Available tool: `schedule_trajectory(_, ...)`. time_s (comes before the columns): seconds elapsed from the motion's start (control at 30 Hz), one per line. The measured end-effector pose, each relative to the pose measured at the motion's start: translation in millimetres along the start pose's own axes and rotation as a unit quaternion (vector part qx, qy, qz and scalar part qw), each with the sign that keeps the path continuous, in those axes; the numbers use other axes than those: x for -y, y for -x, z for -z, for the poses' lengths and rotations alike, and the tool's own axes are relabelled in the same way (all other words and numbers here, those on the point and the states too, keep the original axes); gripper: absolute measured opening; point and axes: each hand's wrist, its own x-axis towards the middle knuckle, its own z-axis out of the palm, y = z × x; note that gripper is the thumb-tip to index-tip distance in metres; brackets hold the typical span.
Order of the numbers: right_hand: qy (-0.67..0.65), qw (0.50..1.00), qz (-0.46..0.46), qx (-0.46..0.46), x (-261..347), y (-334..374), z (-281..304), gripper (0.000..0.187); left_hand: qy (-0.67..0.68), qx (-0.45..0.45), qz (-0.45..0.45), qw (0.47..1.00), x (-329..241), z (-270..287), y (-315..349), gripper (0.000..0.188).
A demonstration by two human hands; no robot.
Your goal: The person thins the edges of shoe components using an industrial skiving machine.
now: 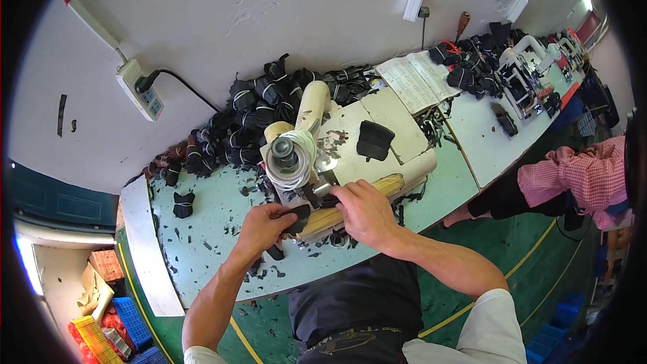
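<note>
My left hand (264, 230) pinches a small black flat piece (298, 218), which looks like leather, at the front left of a cream bench machine (350, 125). Close to the machine's metal working head (322, 190) is my right hand (366, 214). Its fingers are bent together by a dark bit there; what they grip is hidden. Pale tubing (304, 155) is coiled around a round dark knob (284, 150) above the hands. A stack of black cut pieces (375, 140) lies on the machine top. Along its front edge runs a yellowish padded strip (389, 185).
Tied black bundles (259, 98) are heaped against the wall, with one bundle (183, 205) apart on the pale table (209, 243). Dark scraps litter the tabletop. An open notebook (416, 81) lies behind the machine. At right sits a person in a checked sleeve (573, 175).
</note>
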Motion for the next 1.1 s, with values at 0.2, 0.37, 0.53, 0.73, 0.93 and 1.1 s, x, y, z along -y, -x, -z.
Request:
schedule_trajectory(0.2, -0.052, 0.997, 0.037, -0.054, 3, -7, -11, 0.025, -0.091, -0.013, 0.001, 0.996, -20, -16, -6, 0.023)
schedule_trajectory(0.37, -0.020, 1.000, -0.018, -0.001, 13, -4, -3, 0.023, 0.061, -0.002, -0.064, 0.996, -1, -9, -2, 0.020)
schedule_trajectory(0.53, -0.082, 0.996, -0.015, -0.013, 2, -2, -3, 0.025, 0.028, -0.037, -0.058, 0.997, -5, -14, -6, 0.025)
schedule_trajectory(0.73, -0.047, 0.999, -0.027, -0.001, 17, -6, -3, 0.027, 0.033, -0.028, -0.097, 0.994, -2, -16, -3, 0.028)
schedule_trajectory(0.93, -0.089, 0.996, -0.012, -0.013, 4, 0, -5, 0.027, 0.031, -0.068, -0.103, 0.992, -15, -26, 2, 0.025)
schedule_trajectory(1.1, -0.058, 0.997, 0.006, -0.060, 8, -4, -9, 0.030, 0.069, -0.071, -0.133, 0.986, 1, -34, -10, 0.013)
